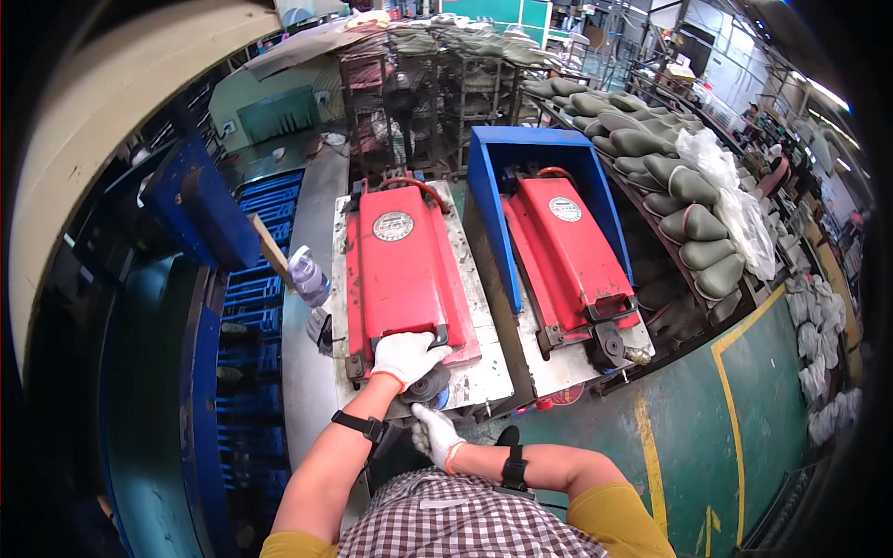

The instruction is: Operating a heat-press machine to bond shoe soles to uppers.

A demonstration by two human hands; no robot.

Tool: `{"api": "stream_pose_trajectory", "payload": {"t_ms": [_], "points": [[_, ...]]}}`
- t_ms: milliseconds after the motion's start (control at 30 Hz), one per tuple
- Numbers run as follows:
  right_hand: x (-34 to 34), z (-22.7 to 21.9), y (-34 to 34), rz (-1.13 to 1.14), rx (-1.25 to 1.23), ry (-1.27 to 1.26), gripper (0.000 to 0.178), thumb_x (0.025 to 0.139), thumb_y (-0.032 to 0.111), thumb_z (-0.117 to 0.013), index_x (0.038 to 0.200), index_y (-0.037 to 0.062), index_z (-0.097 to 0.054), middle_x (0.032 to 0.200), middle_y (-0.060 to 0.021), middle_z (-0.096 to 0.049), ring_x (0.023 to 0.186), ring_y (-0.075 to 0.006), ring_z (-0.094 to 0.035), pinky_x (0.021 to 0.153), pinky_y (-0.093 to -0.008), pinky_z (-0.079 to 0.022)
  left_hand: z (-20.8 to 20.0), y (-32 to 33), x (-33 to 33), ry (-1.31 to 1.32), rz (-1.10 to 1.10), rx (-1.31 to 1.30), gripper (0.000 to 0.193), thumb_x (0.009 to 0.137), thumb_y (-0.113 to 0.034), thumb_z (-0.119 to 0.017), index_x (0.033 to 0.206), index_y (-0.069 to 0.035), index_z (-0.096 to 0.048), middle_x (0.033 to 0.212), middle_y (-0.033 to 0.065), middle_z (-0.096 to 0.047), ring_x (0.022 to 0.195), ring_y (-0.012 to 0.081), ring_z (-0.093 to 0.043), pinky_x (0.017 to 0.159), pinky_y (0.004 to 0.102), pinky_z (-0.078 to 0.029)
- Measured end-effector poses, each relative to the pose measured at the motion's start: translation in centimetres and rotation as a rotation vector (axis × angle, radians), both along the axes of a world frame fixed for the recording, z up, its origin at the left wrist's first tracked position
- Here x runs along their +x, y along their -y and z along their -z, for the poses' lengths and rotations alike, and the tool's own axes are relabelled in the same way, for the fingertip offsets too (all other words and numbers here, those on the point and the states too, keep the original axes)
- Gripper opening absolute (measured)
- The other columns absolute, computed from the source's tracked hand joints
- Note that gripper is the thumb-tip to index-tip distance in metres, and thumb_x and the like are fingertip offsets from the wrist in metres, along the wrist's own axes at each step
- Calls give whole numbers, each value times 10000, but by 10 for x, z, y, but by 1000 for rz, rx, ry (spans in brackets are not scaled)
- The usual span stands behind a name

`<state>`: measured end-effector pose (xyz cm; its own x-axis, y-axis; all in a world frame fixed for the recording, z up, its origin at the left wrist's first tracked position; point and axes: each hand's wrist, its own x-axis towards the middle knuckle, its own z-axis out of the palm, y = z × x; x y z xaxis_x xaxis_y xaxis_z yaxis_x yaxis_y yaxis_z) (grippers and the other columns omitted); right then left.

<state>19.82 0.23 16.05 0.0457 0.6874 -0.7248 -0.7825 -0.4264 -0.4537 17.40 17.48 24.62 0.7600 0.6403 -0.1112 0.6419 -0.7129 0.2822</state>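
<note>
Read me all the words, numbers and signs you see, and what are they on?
Left round badge, on the left red cover: lettering too small and blurred to read.
Right round badge, on the right red cover: too small too.
Nothing else reads clearly.

Your left hand [406, 358] covers part of the dark handle [439, 337] on the red press [402, 270], hiding how far its fingers wrap. Your right hand [433, 437], at six o'clock, conceals its palm; whether it grips anything can't be told. The bottom edge cuts off your checked garment [456, 516] and mustard sleeves [619, 521]. Toward two o'clock, white plastic [716, 181] hides some boot-shaped green pieces [693, 186], and distant people [774, 175] are too small to make out.
</note>
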Motion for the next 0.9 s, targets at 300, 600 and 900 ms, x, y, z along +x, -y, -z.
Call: {"api": "stream_pose_trajectory", "payload": {"t_ms": [300,600,900], "points": [[-21,11,-10,188,-37,97,351,947,411,-775,952,182,-509,673,22,-536,507,-118,-502,438,-267,-377,-1,1,2,31,-34,-61,591,946,-659,-564,967,-96,-744,944,180,-754,932,369,-730,833,488,-554],[-37,42,-29,79,-41,-100,603,953,547,-718,1373,139,-578,1125,-79,-677,981,-221,-662,872,-433,-551,-53,3,2,99,-56,15,546,938,-649,-588,958,-123,-734,892,169,-755,876,368,-740,800,495,-560],[80,-50,-23,-870,267,560,431,1073,509,-538,1204,100,-572,715,36,-532,527,-75,-511,457,-251,-403,-131,-22,1,277,-39,53,436,896,-523,-690,1123,-155,-751,992,167,-764,986,373,-730,866,485,-559]]}}
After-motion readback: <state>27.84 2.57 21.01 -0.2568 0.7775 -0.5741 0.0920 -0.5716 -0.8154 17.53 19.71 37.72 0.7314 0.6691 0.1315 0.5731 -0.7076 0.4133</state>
